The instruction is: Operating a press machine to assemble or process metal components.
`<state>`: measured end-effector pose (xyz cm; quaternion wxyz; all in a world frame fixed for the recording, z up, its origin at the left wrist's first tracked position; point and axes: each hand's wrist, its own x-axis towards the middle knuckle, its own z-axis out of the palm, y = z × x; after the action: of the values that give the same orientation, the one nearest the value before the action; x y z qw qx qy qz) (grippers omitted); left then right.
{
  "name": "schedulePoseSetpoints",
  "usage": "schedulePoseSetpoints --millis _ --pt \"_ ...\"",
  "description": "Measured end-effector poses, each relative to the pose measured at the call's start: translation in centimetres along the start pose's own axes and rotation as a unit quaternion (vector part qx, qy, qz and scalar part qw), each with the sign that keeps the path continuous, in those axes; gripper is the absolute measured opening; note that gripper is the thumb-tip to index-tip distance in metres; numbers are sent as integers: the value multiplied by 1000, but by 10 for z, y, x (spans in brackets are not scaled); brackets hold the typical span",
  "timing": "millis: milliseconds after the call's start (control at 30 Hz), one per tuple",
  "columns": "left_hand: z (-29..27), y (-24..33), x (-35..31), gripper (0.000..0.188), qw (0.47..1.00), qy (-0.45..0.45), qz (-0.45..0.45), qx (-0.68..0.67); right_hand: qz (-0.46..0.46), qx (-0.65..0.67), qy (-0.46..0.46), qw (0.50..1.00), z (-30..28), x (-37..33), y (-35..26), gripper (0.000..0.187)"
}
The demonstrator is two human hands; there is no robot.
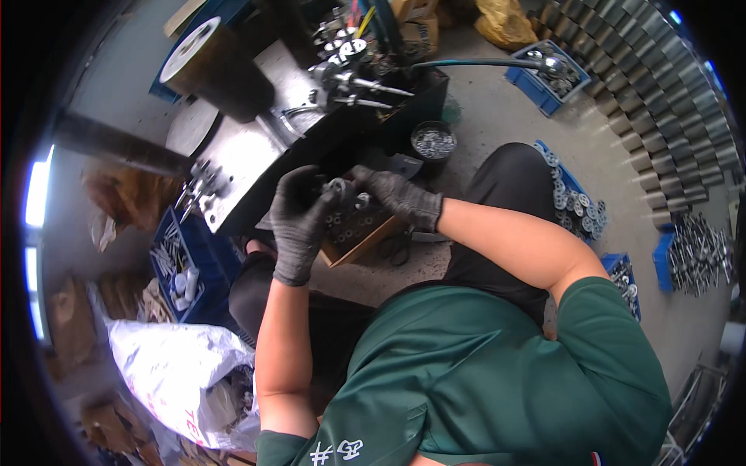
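My left hand [298, 229], in a grey knit glove, is closed with thumb and fingers round a small round metal part [339, 186]. Its exact kind is too small to tell. Just right of it my right hand [398, 197], gloved alike, has its fingers bent and pressed together at the same height. What they pinch, if anything, is hidden. A small shiny ring-like piece [362, 202] shows below the right fingertips; I cannot tell whether it is held. Beneath both hands sits a wooden-edged box [365, 244] with several small metal rings in it.
A metal bench [256, 147] with a thick steel cylinder [221, 74] stands ahead left. A round tin of metal pieces [434, 142] is beyond my right hand. Blue bins [549, 78] of parts stand right, another blue bin [186, 268] left, near a white plastic bag [175, 365]. Stacked tubes [660, 85] line the far right.
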<state>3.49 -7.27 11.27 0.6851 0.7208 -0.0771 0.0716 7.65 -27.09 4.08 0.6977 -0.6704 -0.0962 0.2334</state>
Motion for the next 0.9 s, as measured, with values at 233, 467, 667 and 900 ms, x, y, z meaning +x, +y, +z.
schedulePoseSetpoints --millis 233,467,667,900 --pt "-11 3 -1 32 994 33 -5 109 66 54 -126 988 7 -23 -38 41" --pt "-36 -32 14 43 999 -41 3 23 -115 153 25 981 -34 -109 -98 39" --pt "-31 -40 9 36 992 -9 -22 125 -205 283 187 918 -128 -249 -109 36" --pt "-25 -73 -3 29 974 -127 -86 168 -98 466 448 756 -211 -339 16 19"
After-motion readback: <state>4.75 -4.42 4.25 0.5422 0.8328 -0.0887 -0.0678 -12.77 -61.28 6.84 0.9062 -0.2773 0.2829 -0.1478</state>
